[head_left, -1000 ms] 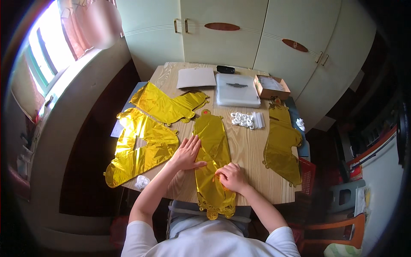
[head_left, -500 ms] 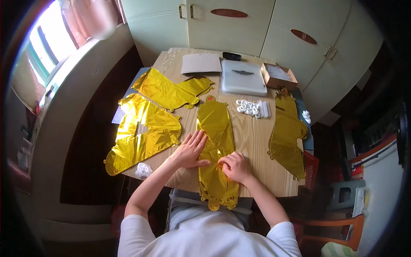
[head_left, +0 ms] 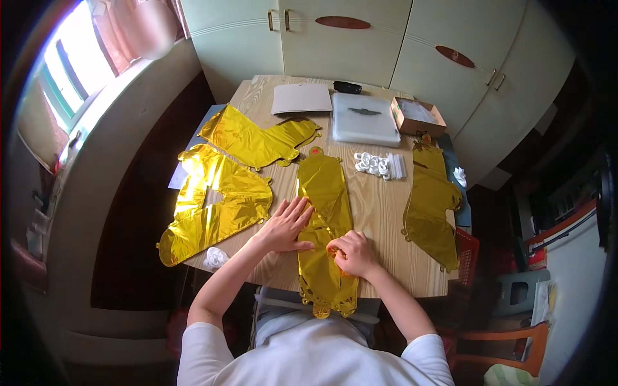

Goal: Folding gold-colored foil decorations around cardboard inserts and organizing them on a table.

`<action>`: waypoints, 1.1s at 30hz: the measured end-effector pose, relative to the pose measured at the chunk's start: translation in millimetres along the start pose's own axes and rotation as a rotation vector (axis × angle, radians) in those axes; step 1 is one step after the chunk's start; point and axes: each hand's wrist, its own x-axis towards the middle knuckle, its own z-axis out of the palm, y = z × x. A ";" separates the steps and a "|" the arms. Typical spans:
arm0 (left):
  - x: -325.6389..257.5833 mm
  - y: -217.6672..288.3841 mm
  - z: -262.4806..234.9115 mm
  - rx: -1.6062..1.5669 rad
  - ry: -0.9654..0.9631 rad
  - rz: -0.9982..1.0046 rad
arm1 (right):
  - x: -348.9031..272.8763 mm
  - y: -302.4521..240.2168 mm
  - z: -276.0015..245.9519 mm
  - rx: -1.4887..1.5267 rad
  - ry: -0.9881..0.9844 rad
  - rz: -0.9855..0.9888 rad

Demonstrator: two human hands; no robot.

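Note:
A flat, uninflated gold foil balloon lies lengthwise in front of me, its near end hanging over the table's edge. My left hand rests flat on its left side, fingers stretched out and thumb pointing across the foil. At the balloon's right edge my right hand is closed, its fingers curled on the foil; the fingertips are partly hidden. To the left lie a gold foil balloon with a hole through it and, farther back, a bent gold foil balloon. Another gold foil balloon lies at the right.
On the wooden table are white ring-shaped pieces beside small clear bags, a stack of clear plastic packs, pale sheets, an open cardboard box and a black object. A crumpled white bundle sits near the left front edge.
My right hand has shifted very slightly at the balloon's edge, its fingers still curled. The left hand stays nearly in place. Otherwise only the view has tilted a little.

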 end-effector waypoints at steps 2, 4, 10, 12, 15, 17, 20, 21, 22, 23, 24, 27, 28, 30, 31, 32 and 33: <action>1.9 -3.0 3.2 0.011 0.012 0.000 | 0.0 0.0 -0.2 0.001 0.001 0.000; 3.7 -5.6 4.6 0.027 0.046 -0.005 | 0.2 -0.3 -0.3 0.005 0.006 -0.003; 12.2 -15.0 6.6 0.085 0.054 -0.057 | 0.1 -0.8 -0.7 -0.001 0.009 -0.014; 16.2 -16.7 4.6 0.127 0.030 -0.076 | 0.0 -0.4 -0.8 -0.004 0.012 -0.010; 19.7 -18.1 2.1 0.162 0.003 -0.083 | -0.4 -0.2 0.8 -0.004 0.018 -0.005; 20.8 -18.5 0.7 0.147 -0.006 -0.069 | -0.3 -0.2 1.0 -0.001 0.015 -0.002; 21.3 -19.0 -1.5 0.162 -0.007 -0.094 | -0.4 -0.3 -0.1 0.001 0.003 -0.005; 21.5 -20.3 -1.2 0.164 -0.002 -0.098 | -0.4 -0.4 -0.1 -0.001 -0.002 -0.004; 21.7 -22.1 -0.4 0.167 0.002 -0.102 | -0.4 -0.5 -0.1 -0.002 -0.007 -0.003; 22.2 -23.0 -1.5 0.169 0.008 -0.106 | -0.1 -0.5 -0.4 -0.004 -0.011 -0.002; 22.4 -23.5 -2.3 0.179 -0.001 -0.115 | -0.2 -1.1 -0.9 -0.004 -0.013 0.002; 22.7 -24.3 -4.6 0.202 -0.015 -0.129 | -0.6 -2.3 -1.9 -0.006 -0.020 0.010; 22.6 -24.8 -4.9 0.206 -0.011 -0.124 | -0.5 -2.0 -2.0 -0.007 -0.024 0.011; 22.7 -24.8 -6.4 0.211 -0.013 -0.121 | -0.9 -1.7 -1.6 -0.003 -0.026 0.014; 22.9 -25.0 -7.4 0.214 -0.018 -0.122 | -0.9 -1.1 -0.8 0.001 -0.024 0.014; 23.1 -24.9 -8.6 0.216 -0.024 -0.124 | -1.1 -0.5 -0.2 0.005 -0.023 0.015; 23.4 -25.2 -9.6 0.216 -0.028 -0.127 | -1.2 0.0 0.3 0.001 -0.026 0.015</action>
